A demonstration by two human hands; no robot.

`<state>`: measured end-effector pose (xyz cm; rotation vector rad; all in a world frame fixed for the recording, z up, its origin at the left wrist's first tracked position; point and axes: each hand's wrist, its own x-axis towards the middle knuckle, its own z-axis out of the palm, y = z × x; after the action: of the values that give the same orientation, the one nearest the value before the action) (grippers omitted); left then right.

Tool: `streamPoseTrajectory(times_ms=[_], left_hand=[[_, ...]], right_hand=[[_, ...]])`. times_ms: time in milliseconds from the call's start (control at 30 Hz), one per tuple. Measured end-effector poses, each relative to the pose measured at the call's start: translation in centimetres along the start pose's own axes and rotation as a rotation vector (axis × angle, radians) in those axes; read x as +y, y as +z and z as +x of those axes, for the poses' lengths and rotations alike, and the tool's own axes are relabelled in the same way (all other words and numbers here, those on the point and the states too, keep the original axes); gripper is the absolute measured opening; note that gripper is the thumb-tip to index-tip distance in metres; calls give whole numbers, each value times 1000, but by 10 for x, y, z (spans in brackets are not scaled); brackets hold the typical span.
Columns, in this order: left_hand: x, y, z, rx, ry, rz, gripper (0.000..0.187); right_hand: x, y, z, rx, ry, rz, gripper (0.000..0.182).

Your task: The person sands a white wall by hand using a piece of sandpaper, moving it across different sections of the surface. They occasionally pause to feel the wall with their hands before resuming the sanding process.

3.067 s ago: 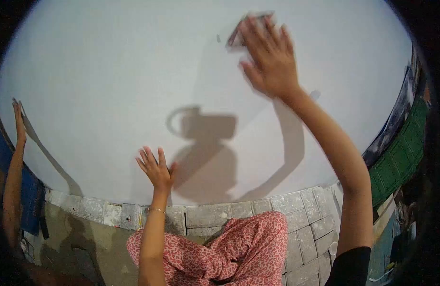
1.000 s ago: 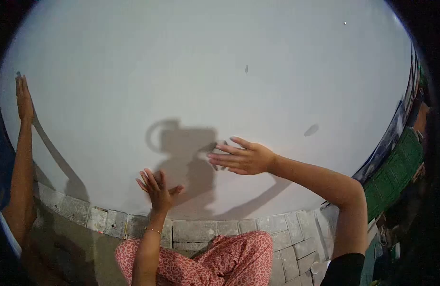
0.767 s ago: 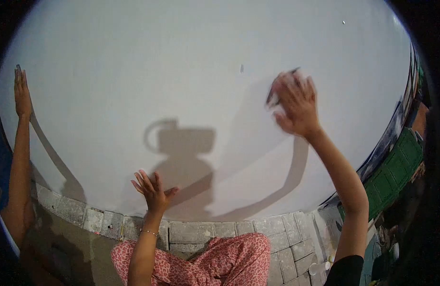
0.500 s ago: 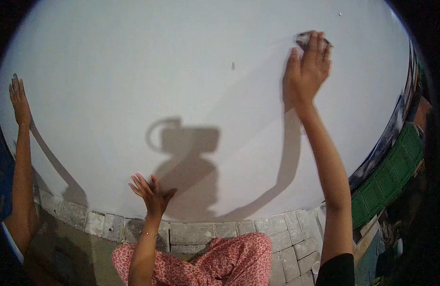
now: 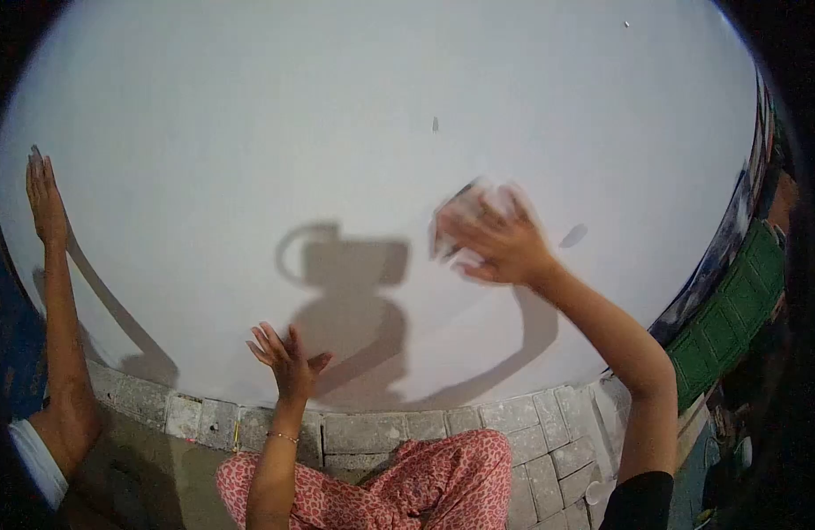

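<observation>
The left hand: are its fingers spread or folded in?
Spread: on the left hand, the fingers fan apart and the thumb sticks out sideways.

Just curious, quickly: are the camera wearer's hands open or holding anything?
Left hand: open, fingers spread, nothing visible held.
Right hand: blurred over a dark, flat piece against the smooth white wall; grip unclear.

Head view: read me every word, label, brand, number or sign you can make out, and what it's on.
None can be read.
The white wall: small marks, no lettering visible.
The pants: spotted pattern only.
The thing under the right hand: too blurred to tell.
</observation>
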<state>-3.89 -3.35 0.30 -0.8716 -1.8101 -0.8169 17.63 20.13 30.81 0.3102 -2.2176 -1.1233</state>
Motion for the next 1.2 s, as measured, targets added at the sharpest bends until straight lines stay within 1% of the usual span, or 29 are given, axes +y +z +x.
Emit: streamPoseTrajectory(times_ms=[33, 67, 100, 133, 167, 233, 267, 333, 367, 400, 433, 467, 500, 533, 567, 633, 700, 767, 833, 900, 967, 1000, 1033, 1100, 1167, 1200], left_hand=[[0, 1, -1, -17, -17, -11, 95], [1, 2, -1, -30, -32, -23, 96], [3, 2, 3, -28, -32, -25, 96], [7, -1, 9, -17, -54, -53, 99], [10, -4, 15, -6, -76, -81, 101], [18, -15, 30, -36, -111, -109, 104], [23, -18, 37, -63, -148, -136, 108], [32, -20, 44, -73, -176, -161, 111], [35, -21, 46, -84, -211, -188, 114], [35, -21, 46, -86, -210, -184, 114], [34, -21, 46, -79, -187, -185, 116], [34, -21, 45, -75, -166, -187, 118], [32, -22, 44, -78, -169, -186, 118], [30, -23, 43, -89, -149, -165, 120], [28, -24, 43, -99, -126, -143, 122], [28, -23, 42, -103, -126, -149, 123], [28, -24, 41, -113, -134, -152, 125], [30, -23, 41, -134, -145, -122, 131], [30, -24, 41, -122, -139, -123, 132], [30, -25, 42, -109, -125, -117, 133], [29, -26, 41, -134, -128, -146, 133], [30, -25, 39, -137, -124, -147, 133], [29, -23, 38, -131, -131, -156, 131], [26, -18, 39, -121, -134, -162, 129], [26, -17, 36, -106, -134, -166, 130], [25, -18, 35, -111, -140, -164, 130]], right_hand=[[20, -13, -2, -20, 180, -26, 63], [40, -24, -1, 127, 291, -126, 63], [58, -32, -1, 201, 446, -185, 64], [75, -36, 0, 328, 556, -200, 65], [91, -36, 0, 415, 619, -265, 64], [94, -35, 15, 580, 883, -151, 64], [86, -31, 23, 582, 887, -152, 64], [57, -20, 48, 678, 918, -123, 64], [34, -22, 57, 529, 835, -161, 68], [12, -17, 60, 406, 702, -98, 73], [-11, -15, 60, 266, 555, -1, 71], [-35, -11, 59, 144, 419, -20, 66], [-51, 7, 50, 130, 232, -84, 62], [-60, 14, 35, 26, 57, -39, 54], [-64, 16, 30, 24, -150, -130, 51], [-53, 12, 29, 8, -237, -98, 48], [-34, -1, 34, 4, -40, -127, 51], [-10, -16, 45, 118, 299, -76, 63], [15, -21, 54, 339, 586, -116, 63], [7, -18, 71, 537, 815, -72, 65], [-29, -8, 82, 418, 752, -29, 69], [-50, -1, 80, 304, 596, 68, 71], [-62, -1, 76, 30, 379, 122, 69], [-59, 8, 73, 180, 90, 49, 67], [-30, -4, 72, 228, 300, 13, 66], [-15, -15, 73, 247, 500, -66, 67]])
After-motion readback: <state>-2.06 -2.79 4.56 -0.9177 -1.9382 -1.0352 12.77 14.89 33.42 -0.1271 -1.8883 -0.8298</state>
